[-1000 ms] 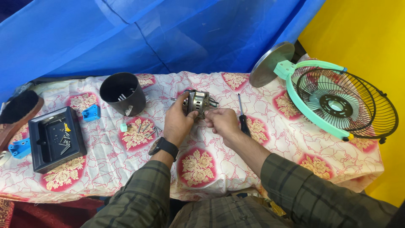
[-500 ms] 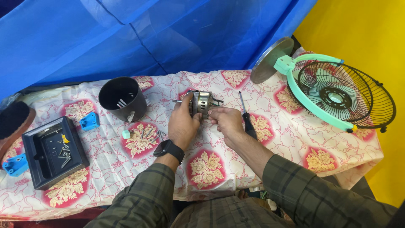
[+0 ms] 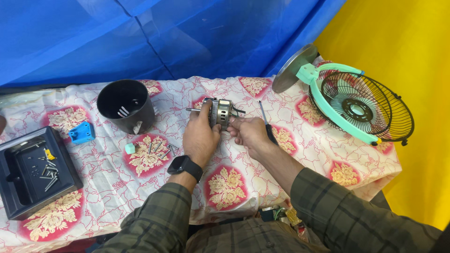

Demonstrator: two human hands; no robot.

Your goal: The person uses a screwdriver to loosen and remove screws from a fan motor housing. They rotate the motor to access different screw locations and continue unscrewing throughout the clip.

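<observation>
Head view: your left hand (image 3: pixel 200 136) wraps around the motor (image 3: pixel 220 113), holding it just above the cloth (image 3: pixel 290 154) at table centre, shaft pointing left. Your right hand (image 3: pixel 248 132) pinches the motor's right end, fingers pressed together. Screwdriver (image 3: pixel 267 124) lies just beside the right hand. Black cup (image 3: pixel 125 106) sits left, tray (image 3: pixel 33 171) far left, fan guard (image 3: pixel 363 107) right.
</observation>
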